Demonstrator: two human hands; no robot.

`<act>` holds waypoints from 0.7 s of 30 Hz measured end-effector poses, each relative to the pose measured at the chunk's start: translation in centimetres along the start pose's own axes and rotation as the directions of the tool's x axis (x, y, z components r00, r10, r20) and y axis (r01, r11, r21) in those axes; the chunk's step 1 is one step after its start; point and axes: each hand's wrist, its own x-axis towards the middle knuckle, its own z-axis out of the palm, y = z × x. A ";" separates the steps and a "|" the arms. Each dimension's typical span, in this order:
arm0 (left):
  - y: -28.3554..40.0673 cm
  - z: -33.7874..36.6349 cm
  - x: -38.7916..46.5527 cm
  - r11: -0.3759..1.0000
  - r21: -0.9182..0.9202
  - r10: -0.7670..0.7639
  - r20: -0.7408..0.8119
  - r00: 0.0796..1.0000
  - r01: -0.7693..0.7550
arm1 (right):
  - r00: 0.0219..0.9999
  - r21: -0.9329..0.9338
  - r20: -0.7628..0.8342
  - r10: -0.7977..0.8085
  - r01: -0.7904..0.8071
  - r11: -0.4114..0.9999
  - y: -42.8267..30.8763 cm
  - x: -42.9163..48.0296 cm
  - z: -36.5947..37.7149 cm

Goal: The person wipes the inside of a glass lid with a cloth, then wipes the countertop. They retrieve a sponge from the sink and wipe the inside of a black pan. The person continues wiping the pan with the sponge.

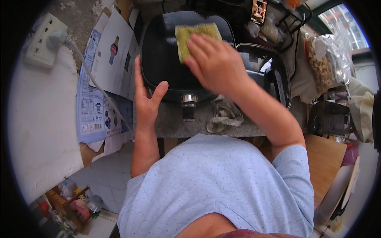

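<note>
A black electric pan with a rounded square top (160,68) stands on the grey counter. My right hand (211,59) presses a yellow-green cloth (183,32) onto its dark, shiny surface, right of the middle. With the thumb spread, my left hand (148,95) rests against the pan's left side. A silver-banded handle (189,98) projects from the near side. Just right of the handle lies a crumpled grey rag (223,117). Beside the pan, partly behind my right forearm, a glass lid with a dark rim (288,74) lies on the counter.
Flattened cardboard boxes (111,68) lean at the left, with a cable running across them from a wall socket (44,41). A phone (259,12), plastic bags (336,56) and dark cables (294,32) are at the back right. The counter's edge (250,132) is close to my body.
</note>
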 end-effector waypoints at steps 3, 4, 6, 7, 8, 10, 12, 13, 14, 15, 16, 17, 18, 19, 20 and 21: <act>0.1 0.0 0.0 1.000 0.006 0.000 0.005 1.000 0.000 | 0.995 0.045 0.076 -0.059 0.056 0.997 -2.6 -4.6 -4.1; 0.1 0.0 0.0 1.000 0.014 -0.001 0.002 1.000 0.001 | 0.993 0.084 0.106 -0.043 0.034 0.996 -2.4 -5.3 -4.7; 0.2 0.1 0.0 1.000 0.010 0.002 0.003 1.000 -0.002 | 0.991 0.147 0.134 -0.024 0.004 0.989 -2.2 -6.3 -5.2; 0.2 0.1 0.0 1.000 0.014 -0.005 0.002 1.000 0.005 | 0.991 0.122 0.130 -0.024 0.008 0.993 -1.7 -5.9 -5.0; 0.2 0.1 0.0 1.000 0.003 -0.011 0.002 1.000 0.011 | 0.993 0.104 0.115 -0.007 -0.005 0.995 -0.9 -5.2 -4.4; 0.3 0.2 -0.1 1.000 -0.007 -0.024 -0.007 1.000 0.024 | 0.998 0.058 0.050 0.039 -0.042 0.997 0.9 -2.8 -2.4; 0.3 0.2 -0.2 1.000 0.011 -0.020 -0.013 1.000 0.020 | 0.998 0.134 0.000 0.068 -0.068 0.989 3.0 0.4 -0.7; 0.3 0.2 -0.2 1.000 0.025 -0.015 -0.015 1.000 0.016 | 0.998 0.116 -0.018 0.058 -0.055 0.992 3.4 1.9 0.4; 0.3 0.2 -0.3 1.000 0.007 -0.027 -0.019 0.999 0.027 | 0.998 0.095 -0.047 0.037 -0.032 0.995 3.4 3.3 1.4; 0.2 0.2 -0.3 1.000 -0.009 -0.030 -0.019 0.999 0.030 | 0.998 0.074 -0.026 0.051 -0.049 0.996 3.1 4.1 2.1; 0.2 0.2 -0.3 0.999 -0.024 -0.025 -0.011 1.000 0.024 | 0.998 0.100 -0.043 0.040 -0.036 0.994 2.2 4.3 2.5; 0.0 0.2 -0.2 0.999 -0.037 -0.031 -0.016 0.999 0.031 | 0.998 0.131 -0.008 0.060 -0.059 0.990 1.2 4.3 2.6; 0.0 0.1 -0.2 0.998 -0.045 -0.035 -0.014 0.999 0.034 | 0.991 0.152 0.116 0.067 -0.085 0.985 0.0 3.5 2.3; 0.0 0.0 -0.2 0.998 -0.052 -0.045 -0.014 0.999 0.044 | 0.995 0.207 0.092 0.027 -0.046 0.977 -1.1 2.6 1.8; -0.1 0.0 -0.2 0.997 -0.065 -0.042 -0.002 0.999 0.042 | 0.996 0.227 0.090 -0.018 -0.003 0.974 -2.0 1.3 1.0; -0.1 -0.1 -0.2 0.996 -0.075 -0.043 0.009 0.999 0.044 | 0.996 0.248 0.042 -0.074 0.061 0.967 -2.6 -0.1 -0.1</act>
